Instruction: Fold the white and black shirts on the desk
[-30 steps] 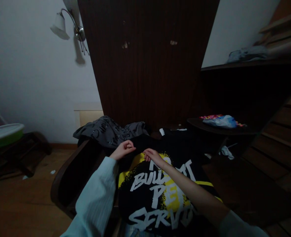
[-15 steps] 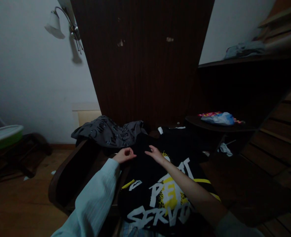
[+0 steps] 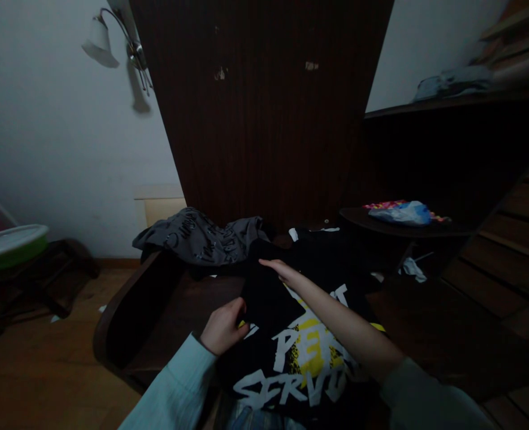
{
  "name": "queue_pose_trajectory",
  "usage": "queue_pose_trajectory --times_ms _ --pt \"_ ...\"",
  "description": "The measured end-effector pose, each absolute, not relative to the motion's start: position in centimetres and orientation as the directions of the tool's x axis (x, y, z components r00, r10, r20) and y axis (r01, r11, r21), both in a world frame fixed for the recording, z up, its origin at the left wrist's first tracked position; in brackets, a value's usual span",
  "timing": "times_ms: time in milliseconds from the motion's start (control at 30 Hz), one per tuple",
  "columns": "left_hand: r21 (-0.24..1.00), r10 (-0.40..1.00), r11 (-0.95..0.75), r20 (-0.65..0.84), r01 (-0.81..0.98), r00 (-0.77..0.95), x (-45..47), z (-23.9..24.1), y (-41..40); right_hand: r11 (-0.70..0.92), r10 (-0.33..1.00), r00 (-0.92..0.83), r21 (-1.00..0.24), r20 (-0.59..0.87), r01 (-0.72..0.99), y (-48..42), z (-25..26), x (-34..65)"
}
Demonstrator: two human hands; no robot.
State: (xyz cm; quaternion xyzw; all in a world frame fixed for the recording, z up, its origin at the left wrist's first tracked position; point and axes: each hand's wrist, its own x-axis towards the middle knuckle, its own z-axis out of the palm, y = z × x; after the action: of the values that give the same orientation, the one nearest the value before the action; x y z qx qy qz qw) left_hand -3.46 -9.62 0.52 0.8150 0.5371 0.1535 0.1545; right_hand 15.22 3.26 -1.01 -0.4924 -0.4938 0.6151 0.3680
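Observation:
A black T-shirt [image 3: 309, 352] with white and yellow lettering lies spread on a dark wooden table [image 3: 165, 322] in front of me. Its left sleeve is folded over onto the print. My left hand [image 3: 223, 325] is closed on the shirt's left edge at the fold. My right hand [image 3: 281, 270] lies flat with fingers stretched out on the folded black cloth near the shoulder. Both arms wear pale blue sleeves.
A crumpled grey garment [image 3: 201, 239] lies at the table's far left. A dark wooden wardrobe [image 3: 259, 113] stands behind. A colourful plastic bag [image 3: 401, 212] sits on a shelf at right. A green-rimmed basin [image 3: 8, 242] and a wall lamp [image 3: 100, 42] are at left.
My left hand has moved down towards me along the shirt's left edge. The sleeve has been folded over the print. My right hand has gone from pinching to lying flat on the fold.

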Motion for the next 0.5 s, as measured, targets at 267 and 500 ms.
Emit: queue_pose_trajectory --times_ms 267,500 --pt "0.391 0.932 -0.361 0.189 0.847 0.309 -4.7 0.4 -10.8 -0.207 0.932 -0.315 -0.976 -0.177 -0.062 5.7 0.4 12.7" --pt "0.277 0.948 -0.298 0.2 0.914 0.248 -7.4 -0.7 -11.2 -0.031 0.966 -0.26 -0.997 -0.013 -0.064 6.6 -1.9 11.4"
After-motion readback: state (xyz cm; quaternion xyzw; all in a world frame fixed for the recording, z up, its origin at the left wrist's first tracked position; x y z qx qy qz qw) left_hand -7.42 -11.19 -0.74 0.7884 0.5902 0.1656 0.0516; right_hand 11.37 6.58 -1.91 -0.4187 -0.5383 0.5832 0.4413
